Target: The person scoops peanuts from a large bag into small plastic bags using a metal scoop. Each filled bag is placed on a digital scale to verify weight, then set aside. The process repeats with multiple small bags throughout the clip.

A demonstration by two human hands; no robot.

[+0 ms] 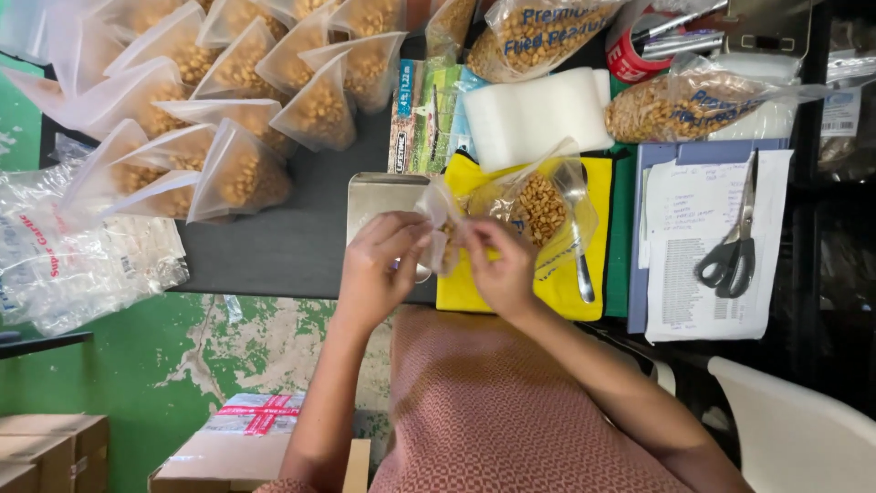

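Dark table (274, 246) | L hand (379, 265) + R hand (500, 269) raised, fingers pinching small peanut bag (444, 228)

A dark grey bench (292, 242) carries a heap of small filled clear pouches (219, 100) at one end, with crumpled empty plastic bags (73, 256) hanging over its edge. A metal tray (379, 196) sits beside a yellow cloth (547, 274). Farther along lie white foam sheets (538, 114), a paper (703, 246) with scissors (735, 246) on top, and what looks like a tape roll (634, 46).
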